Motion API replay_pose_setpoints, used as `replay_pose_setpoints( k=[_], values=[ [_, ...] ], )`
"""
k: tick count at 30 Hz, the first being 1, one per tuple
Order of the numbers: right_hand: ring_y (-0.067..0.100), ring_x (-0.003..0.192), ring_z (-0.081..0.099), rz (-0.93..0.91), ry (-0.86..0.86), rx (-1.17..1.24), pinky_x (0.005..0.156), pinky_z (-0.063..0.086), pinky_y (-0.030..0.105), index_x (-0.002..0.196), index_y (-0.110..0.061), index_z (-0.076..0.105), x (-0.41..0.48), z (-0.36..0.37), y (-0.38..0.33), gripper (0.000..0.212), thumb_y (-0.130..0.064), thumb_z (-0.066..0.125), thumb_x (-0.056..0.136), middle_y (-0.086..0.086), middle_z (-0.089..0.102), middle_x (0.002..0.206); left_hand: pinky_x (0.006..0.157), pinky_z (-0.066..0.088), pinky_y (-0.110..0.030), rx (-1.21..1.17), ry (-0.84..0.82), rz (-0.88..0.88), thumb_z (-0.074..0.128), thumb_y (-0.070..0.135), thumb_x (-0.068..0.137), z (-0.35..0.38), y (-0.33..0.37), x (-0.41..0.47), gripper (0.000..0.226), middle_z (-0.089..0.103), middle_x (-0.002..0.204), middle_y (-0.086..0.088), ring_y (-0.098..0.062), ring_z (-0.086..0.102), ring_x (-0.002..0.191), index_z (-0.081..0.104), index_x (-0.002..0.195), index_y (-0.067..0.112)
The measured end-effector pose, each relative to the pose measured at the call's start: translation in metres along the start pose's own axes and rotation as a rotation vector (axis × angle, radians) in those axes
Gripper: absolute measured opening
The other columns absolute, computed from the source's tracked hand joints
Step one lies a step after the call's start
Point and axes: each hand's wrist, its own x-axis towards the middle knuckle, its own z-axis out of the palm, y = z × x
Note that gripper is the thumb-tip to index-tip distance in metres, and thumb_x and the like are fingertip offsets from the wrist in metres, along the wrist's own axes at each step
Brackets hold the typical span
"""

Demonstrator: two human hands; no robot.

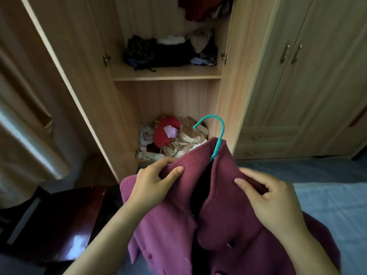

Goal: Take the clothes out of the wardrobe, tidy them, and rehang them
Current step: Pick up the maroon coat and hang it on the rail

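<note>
Coat, maroon wool, on teal hanger, held low before the open wardrobe. Left hand pinches one lapel; right hand grips the other. Risk: uneven tugging may slip a shoulder off the hanger, dropping the coat.
</note>
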Motion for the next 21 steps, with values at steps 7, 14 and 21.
replay_pose_setpoints(
  k=[7, 14, 21],
  values=[
    [-0.002, 0.051, 0.058, -0.039, 0.092, -0.023, 0.055, 0.04, 0.003, 0.102, -0.029, 0.072, 0.181, 0.074, -0.012, 0.03, -0.041, 0.067, 0.074, -0.03, 0.063, 0.087, 0.089, 0.049, -0.038, 0.061, 0.012, 0.138, 0.049, 0.067, 0.074, -0.053, -0.029, 0.197, 0.038, 0.068, 0.095, 0.026, 0.003, 0.062, 0.093, 0.061, 0.102, 0.045],
    [-0.011, 0.042, 0.05, -0.12, 0.129, -0.01, 0.048, 0.034, 0.003, 0.105, -0.022, 0.072, 0.357, 0.12, -0.038, 0.028, -0.029, 0.072, 0.078, -0.028, 0.06, 0.057, 0.09, 0.048, -0.034, 0.07, 0.128, 0.251, 0.05, 0.068, 0.068, -0.112, -0.022, 0.371, 0.033, 0.065, 0.092, 0.032, 0.009, 0.06, 0.089, 0.06, 0.094, 0.049],
    [-0.005, 0.059, 0.061, -0.348, 0.224, -0.033, 0.06, 0.044, 0.009, 0.107, -0.032, 0.07, 0.539, 0.15, -0.07, 0.029, -0.039, 0.068, 0.079, -0.021, 0.069, 0.092, 0.083, 0.048, -0.03, 0.079, 0.337, 0.376, 0.049, 0.069, 0.068, -0.163, 0.0, 0.533, 0.032, 0.063, 0.087, 0.036, 0.011, 0.059, 0.084, 0.062, 0.089, 0.048]
  ],
)
